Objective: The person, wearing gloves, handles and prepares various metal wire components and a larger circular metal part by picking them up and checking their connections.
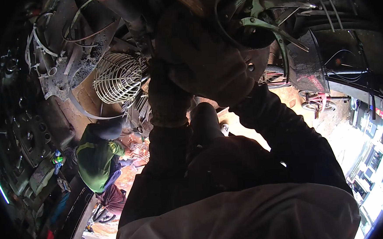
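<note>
Both of my hands wear dull, brownish work gloves and are close together at the upper middle, in deep shadow. My left hand (pixel 168 97) is upright beside a dark bar (pixel 141 35) that runs up from it. I cannot tell whether its fingers close on the bar. My right hand (pixel 219 72) reaches in from the right in a dark sleeve, bent over toward the left one. Its fingers are hidden, and what it touches is too dark to make out. Just right of it is a green curved metal piece (pixel 264 25) among scrap.
A round wire cage (pixel 118 78) is left of my hands, with tangled metal strips (pixel 49 53) beyond. A person in a green top (pixel 95 158) crouches at the lower left. To the right are a black mesh panel (pixel 306 62) and a small pink bicycle (pixel 317 101).
</note>
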`<state>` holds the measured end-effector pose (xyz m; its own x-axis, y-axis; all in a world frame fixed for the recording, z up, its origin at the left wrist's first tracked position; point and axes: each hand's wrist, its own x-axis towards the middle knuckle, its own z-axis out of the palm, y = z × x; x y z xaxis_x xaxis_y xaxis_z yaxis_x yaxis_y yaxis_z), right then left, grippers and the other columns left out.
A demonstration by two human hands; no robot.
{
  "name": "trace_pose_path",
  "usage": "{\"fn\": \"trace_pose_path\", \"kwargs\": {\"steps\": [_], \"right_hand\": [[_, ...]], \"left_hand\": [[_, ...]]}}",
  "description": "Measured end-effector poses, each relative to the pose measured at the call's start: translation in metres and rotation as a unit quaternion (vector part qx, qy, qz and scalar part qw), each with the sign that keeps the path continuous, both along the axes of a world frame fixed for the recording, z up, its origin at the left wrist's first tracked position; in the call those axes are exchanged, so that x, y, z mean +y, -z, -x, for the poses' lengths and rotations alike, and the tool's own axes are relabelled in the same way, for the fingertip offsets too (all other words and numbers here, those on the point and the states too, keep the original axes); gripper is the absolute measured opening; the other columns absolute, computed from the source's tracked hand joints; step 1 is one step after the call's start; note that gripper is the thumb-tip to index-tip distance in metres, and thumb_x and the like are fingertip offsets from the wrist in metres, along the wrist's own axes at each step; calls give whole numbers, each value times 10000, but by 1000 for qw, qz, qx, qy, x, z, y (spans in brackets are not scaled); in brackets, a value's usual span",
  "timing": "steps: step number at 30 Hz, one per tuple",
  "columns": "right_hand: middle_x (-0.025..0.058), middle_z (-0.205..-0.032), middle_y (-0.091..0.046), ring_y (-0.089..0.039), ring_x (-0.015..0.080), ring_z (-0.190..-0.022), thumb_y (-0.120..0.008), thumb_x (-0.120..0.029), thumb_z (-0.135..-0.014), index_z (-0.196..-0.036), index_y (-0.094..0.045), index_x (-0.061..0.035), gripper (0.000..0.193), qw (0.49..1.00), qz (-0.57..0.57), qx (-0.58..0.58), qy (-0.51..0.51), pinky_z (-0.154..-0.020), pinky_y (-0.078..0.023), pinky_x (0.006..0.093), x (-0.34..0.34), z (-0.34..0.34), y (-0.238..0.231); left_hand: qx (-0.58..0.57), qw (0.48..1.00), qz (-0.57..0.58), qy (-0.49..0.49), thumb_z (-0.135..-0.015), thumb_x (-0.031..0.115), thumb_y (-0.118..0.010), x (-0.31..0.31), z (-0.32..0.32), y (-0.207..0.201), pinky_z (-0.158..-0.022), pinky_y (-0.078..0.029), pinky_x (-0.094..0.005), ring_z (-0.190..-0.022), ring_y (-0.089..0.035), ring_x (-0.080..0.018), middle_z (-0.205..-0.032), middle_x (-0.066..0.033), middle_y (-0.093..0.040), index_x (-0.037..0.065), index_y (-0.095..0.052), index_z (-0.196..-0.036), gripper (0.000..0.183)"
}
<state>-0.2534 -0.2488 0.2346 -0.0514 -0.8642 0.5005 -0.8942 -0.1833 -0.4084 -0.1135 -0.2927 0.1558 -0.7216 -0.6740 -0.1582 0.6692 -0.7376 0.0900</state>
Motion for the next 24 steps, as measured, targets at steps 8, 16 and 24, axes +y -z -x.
{"fn": "trace_pose_path", "kwargs": {"steps": [8, 16, 24], "right_hand": [[230, -1410, -442, -584, 399, -1148, -779, -281, -730, -1308, -600, -227, 607, 995, -13, 58, 74, -827, -584, 430, -1, -13, 10], [229, -1387, -447, -594, 414, -1087, -785, -286, -729, -1313, -593, -197, 622, 994, -53, 36, 93, -794, -590, 442, -1, -19, 7], [215, -1343, -480, -595, 376, -1079, -775, -249, -712, -1323, -561, -151, 654, 997, -9, 8, 71, -815, -576, 427, 0, -15, 3]], "left_hand": [[-68, 997, 26, -4, -1061, 285, -463, -5, -7, 1, -1015, -457, -343, -1194, -567, -205, -1335, -93, -576, 41, -494, -1376, 400], [-141, 987, 74, -18, -1048, 251, -489, -9, -6, -8, -992, -476, -329, -1192, -574, -213, -1340, -104, -574, 31, -474, -1390, 408], [-545, 576, 603, -87, -1018, 218, -534, -7, -11, -11, -917, -519, -342, -1163, -594, -247, -1294, -136, -599, 25, -490, -1369, 403]]}}
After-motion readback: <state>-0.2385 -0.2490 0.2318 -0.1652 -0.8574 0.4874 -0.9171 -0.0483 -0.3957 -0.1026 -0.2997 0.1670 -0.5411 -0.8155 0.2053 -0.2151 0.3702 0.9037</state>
